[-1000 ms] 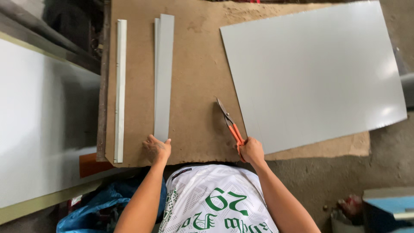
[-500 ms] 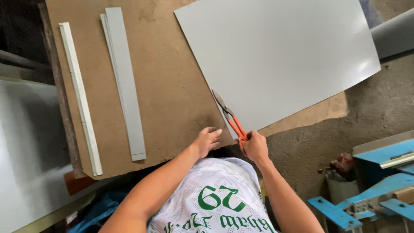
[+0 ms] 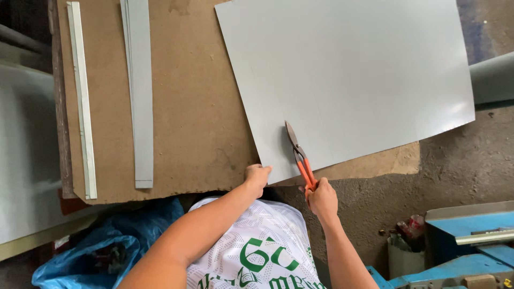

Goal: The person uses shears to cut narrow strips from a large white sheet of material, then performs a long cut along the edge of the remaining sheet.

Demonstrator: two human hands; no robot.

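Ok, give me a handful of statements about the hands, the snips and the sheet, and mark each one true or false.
1. The right hand grips orange-handled snips. True.
2. The left hand rests on the narrow grey strip. False: it holds the near corner of the large grey sheet.
3. The snips' blades lie over the sheet. True.
4. The sheet lies on bare concrete. False: it lies on a brown board.
5. A white strip lies left of the grey strip. True.
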